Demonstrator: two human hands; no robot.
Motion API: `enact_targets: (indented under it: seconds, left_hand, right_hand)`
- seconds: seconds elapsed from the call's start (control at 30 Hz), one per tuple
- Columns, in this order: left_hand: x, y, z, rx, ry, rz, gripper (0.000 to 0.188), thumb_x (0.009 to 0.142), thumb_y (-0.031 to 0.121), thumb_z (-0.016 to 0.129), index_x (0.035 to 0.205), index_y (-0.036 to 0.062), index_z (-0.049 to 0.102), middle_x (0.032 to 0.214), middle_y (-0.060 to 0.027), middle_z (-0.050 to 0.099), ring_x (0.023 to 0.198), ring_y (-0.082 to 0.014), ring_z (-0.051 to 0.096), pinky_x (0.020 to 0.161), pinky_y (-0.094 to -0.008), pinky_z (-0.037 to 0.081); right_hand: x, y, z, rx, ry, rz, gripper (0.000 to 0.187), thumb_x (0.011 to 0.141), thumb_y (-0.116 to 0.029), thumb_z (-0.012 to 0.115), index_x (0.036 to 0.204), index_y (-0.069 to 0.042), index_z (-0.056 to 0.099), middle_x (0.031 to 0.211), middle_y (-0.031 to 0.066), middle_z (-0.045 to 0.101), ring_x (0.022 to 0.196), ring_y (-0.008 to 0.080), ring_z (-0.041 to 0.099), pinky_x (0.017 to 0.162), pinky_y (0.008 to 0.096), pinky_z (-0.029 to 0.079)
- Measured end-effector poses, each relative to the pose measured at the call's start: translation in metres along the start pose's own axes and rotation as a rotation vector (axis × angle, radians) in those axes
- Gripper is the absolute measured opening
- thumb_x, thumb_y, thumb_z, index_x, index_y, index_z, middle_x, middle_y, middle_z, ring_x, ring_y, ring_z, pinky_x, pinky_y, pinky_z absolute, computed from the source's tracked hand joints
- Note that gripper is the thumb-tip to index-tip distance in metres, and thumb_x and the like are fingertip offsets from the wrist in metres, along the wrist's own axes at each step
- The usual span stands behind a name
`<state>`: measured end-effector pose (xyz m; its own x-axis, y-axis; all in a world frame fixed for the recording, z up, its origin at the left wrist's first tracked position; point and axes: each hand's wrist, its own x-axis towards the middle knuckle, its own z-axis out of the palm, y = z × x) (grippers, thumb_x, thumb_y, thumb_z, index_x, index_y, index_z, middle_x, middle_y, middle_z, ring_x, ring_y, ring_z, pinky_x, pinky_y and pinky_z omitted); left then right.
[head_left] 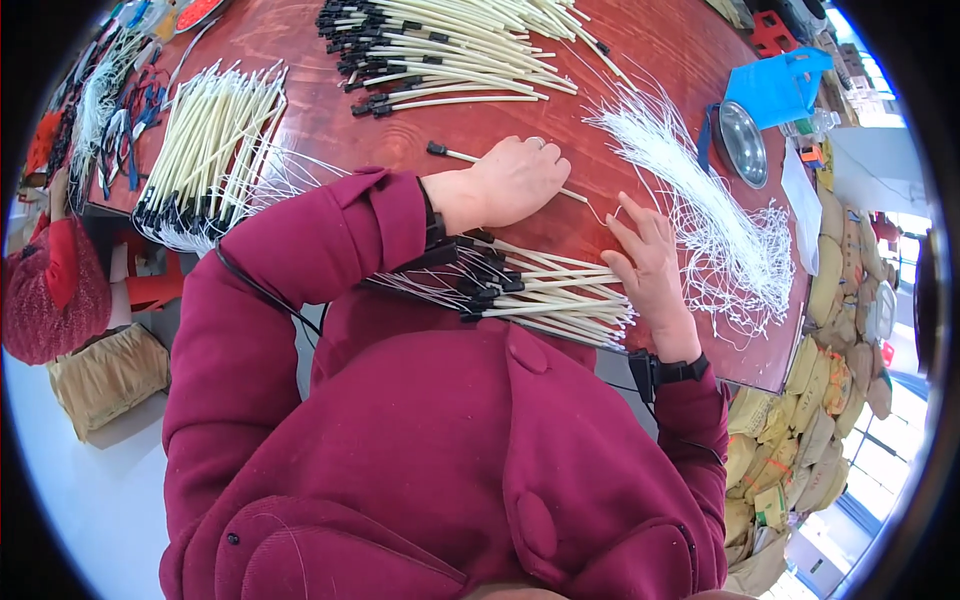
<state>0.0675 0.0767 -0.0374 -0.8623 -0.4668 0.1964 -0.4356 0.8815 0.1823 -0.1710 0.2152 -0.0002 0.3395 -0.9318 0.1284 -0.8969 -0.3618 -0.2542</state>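
Note:
My left hand point(515, 182) is closed over a thin cream tube point(574, 195) that lies slantwise above the red table. The tube's black end point(437, 149) sticks out on the left, by the wrist. At its right end a thin white string point(599, 213) runs to the fingertips of my right hand point(648, 250), which pinch it with the thumb held apart. Below the hands, at the near table edge, lies a pile of cream tubes with black ends point(560, 285), white strings trailing left from it. A loose bundle of white strings point(700, 210) spreads right of my right hand.
A large stack of black-ended tubes point(450, 60) fills the far side of the red table point(400, 135). Another bundle point(215, 145) lies left. A metal bowl point(742, 145) and blue bag point(775, 88) stand far right. Sacks point(800, 430) are piled beyond; another person's sleeve point(65, 265) shows left.

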Motion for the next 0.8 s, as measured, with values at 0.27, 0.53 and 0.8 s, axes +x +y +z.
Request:
enact_targets:
  seconds: [0.27, 0.53, 0.8]
  left_hand:
    - [-0.001, 0.003, -0.005, 0.0, -0.035, -0.008, 0.013, 0.088, 0.012, 0.058, 0.099, 0.0053, 0.061, 0.099, -0.0112, 0.065, 0.096, -0.0284, 0.068, 0.08, -0.0418, 0.056]
    - [-0.005, 0.013, -0.007, 0.004, -0.015, 0.03, 0.014, 0.088, 0.012, 0.059, 0.099, 0.0041, 0.061, 0.096, -0.0111, 0.066, 0.093, -0.0279, 0.069, 0.077, -0.041, 0.055]
    - [-0.01, 0.022, -0.033, -0.045, -0.042, 0.01, 0.015, 0.088, 0.011, 0.06, 0.1, 0.0034, 0.056, 0.085, -0.0114, 0.069, 0.083, -0.0274, 0.072, 0.075, -0.0407, 0.054]
  right_hand:
    - [0.0, -0.009, 0.005, 0.036, -0.053, -0.02, 0.058, 0.088, -0.035, 0.071, 0.132, 0.003, 0.062, 0.15, 0.0156, 0.05, 0.131, 0.0367, 0.048, 0.111, 0.0468, 0.038]
    - [0.004, -0.016, 0.005, 0.024, 0.012, 0.01, 0.066, 0.095, -0.039, 0.064, 0.142, 0.004, 0.052, 0.15, 0.0186, 0.05, 0.133, 0.038, 0.047, 0.113, 0.047, 0.036]
    - [0.018, -0.015, -0.006, 0.054, 0.119, 0.052, 0.042, 0.092, -0.024, 0.07, 0.126, 0.0, 0.062, 0.133, 0.0158, 0.061, 0.119, 0.0347, 0.055, 0.104, 0.044, 0.042]
